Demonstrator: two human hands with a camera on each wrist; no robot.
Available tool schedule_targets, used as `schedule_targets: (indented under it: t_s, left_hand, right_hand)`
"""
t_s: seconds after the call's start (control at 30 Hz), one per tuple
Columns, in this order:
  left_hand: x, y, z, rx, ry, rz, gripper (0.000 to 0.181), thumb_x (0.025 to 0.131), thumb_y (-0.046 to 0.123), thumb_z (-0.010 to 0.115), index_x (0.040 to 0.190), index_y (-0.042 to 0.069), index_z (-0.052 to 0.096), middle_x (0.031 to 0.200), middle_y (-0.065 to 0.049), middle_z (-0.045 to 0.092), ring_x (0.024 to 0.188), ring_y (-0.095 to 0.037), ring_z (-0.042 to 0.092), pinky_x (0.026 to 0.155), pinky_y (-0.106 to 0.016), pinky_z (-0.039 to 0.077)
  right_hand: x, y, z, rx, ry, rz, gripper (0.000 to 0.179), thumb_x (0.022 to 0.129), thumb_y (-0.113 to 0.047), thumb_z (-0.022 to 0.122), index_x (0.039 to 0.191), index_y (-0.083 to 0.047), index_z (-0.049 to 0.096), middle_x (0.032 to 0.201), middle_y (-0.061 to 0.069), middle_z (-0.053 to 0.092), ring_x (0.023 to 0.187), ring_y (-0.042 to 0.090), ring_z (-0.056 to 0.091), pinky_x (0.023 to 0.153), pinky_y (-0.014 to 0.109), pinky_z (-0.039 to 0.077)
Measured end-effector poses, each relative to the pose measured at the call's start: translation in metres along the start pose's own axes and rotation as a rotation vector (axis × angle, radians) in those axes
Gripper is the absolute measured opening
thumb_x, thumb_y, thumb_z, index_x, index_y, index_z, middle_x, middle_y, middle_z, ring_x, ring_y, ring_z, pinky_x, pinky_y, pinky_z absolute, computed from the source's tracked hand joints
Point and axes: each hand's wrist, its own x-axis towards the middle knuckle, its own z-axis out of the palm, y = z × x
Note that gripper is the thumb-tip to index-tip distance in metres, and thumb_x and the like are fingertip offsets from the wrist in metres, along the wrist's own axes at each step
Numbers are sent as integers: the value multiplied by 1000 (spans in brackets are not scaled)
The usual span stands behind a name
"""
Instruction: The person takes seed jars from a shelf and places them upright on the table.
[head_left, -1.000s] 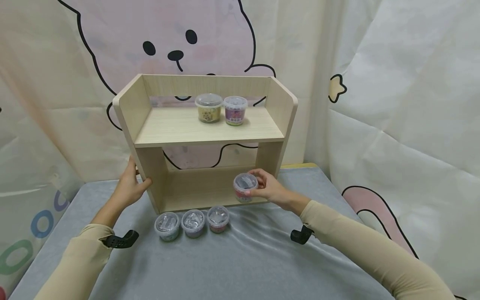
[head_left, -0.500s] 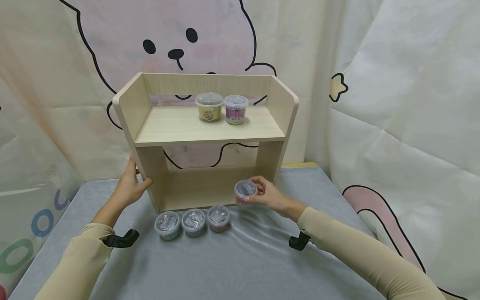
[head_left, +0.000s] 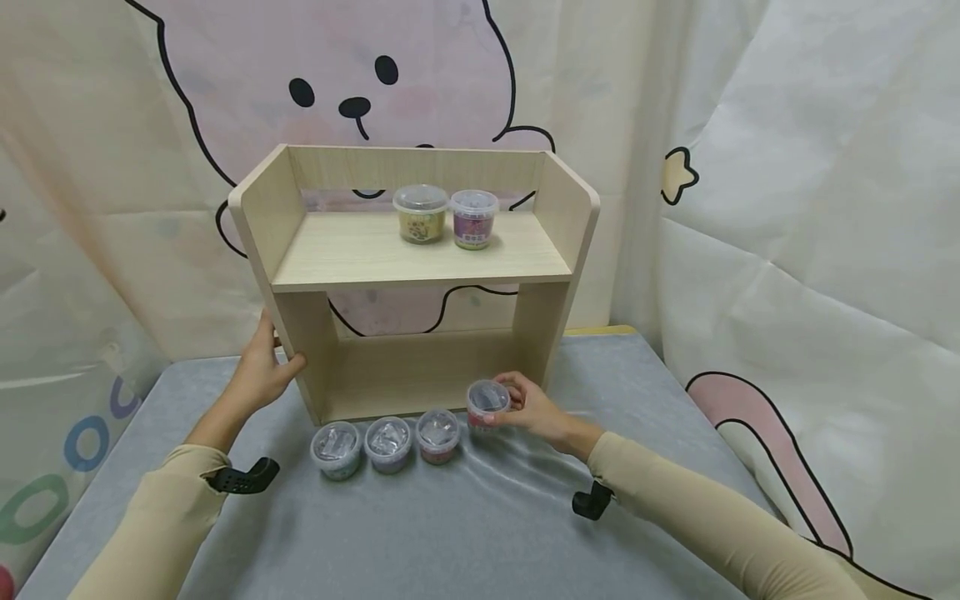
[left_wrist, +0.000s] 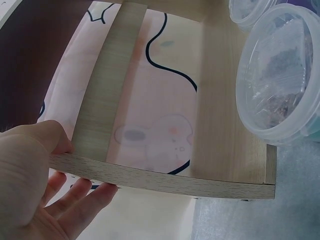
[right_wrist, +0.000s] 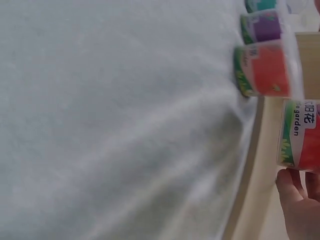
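Note:
A two-tier wooden shelf (head_left: 405,258) stands on the table in the head view. My left hand (head_left: 258,371) grips its left side panel, thumb on one face and fingers on the other in the left wrist view. Just in front of the lower tier's right part, my right hand (head_left: 536,414) holds a small lidded plastic tub (head_left: 486,402) between thumb and fingers. Its label (right_wrist: 303,130) shows red, white and green in the right wrist view. Left of it sit three similar lidded tubs in a row: a teal one (head_left: 335,452), a purple one (head_left: 388,447) and a red one (head_left: 437,437).
On the upper tier, a yellow tub (head_left: 421,221) and a purple-labelled tub (head_left: 473,223) stand side by side. A grey cloth (head_left: 360,542) covers the table. Printed curtains (head_left: 810,250) hang behind and at both sides.
My right hand has brought the held tub down and forward, from the lower tier's opening to in front of its edge, near the row. The left hand keeps its grip on the panel.

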Motion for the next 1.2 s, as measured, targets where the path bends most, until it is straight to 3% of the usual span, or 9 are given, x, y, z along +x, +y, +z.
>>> schedule_targets:
  t_s: [0.23, 0.5, 0.83, 1.0, 1.2]
  left_hand:
    - [-1, -1, 1, -4, 1, 3, 96, 87, -8, 60, 162, 13, 4, 154, -36, 31, 128, -64, 44, 96, -77, 43]
    - [0, 0, 2, -9, -6, -4, 94, 88, -7, 58, 162, 14, 3, 155, -36, 30, 130, -63, 43, 97, -77, 43]
    - [1, -2, 1, -5, -8, -18, 94, 88, -5, 59, 162, 15, 3, 154, -36, 32, 127, -64, 45, 94, -76, 45]
    - [1, -2, 2, -18, -10, -18, 96, 89, -6, 59, 163, 17, 2, 155, -35, 31, 128, -64, 44, 94, -77, 45]
    - [0, -3, 2, -19, 2, -19, 94, 88, -6, 58, 162, 15, 4, 153, -37, 32, 126, -65, 45, 93, -76, 46]
  right_hand:
    - [-3, 16, 8, -52, 5, 30, 68, 86, -13, 79, 140, -2, 39, 137, 24, 62, 121, 22, 62, 103, 31, 49]
    - [-5, 25, 10, -81, -24, 24, 68, 86, -9, 79, 140, -2, 39, 135, 24, 61, 118, 20, 60, 95, 25, 49]
    - [2, 33, 12, -122, -45, -2, 68, 86, -9, 79, 140, -1, 39, 136, 25, 61, 121, 23, 60, 101, 30, 49]
    - [2, 37, 12, -125, -46, -12, 66, 86, -7, 78, 140, -2, 40, 137, 24, 61, 120, 21, 60, 98, 24, 48]
    - [-1, 34, 12, -125, -42, -48, 63, 91, -9, 73, 144, 2, 40, 140, 28, 57, 129, 33, 58, 105, 31, 49]
